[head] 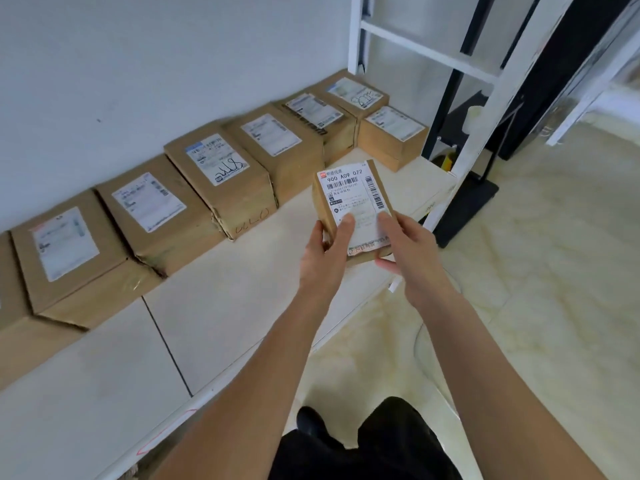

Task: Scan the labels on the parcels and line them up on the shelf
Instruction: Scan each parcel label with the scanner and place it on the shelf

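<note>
Brown cardboard, creased and taped, forms the small flat parcel point(353, 209) that is held above the front edge of the pale, smooth shelf point(221, 306), its white barcoded label point(358, 202) turned upward. It is gripped on both sides: the left hand point(325, 251) is curled round its near left edge with the thumb pressed on the label, and the right hand point(405, 251) pinches its near right corner. A row of boxier labelled parcels point(221, 178) is lined up along the white wall point(138, 64).
</note>
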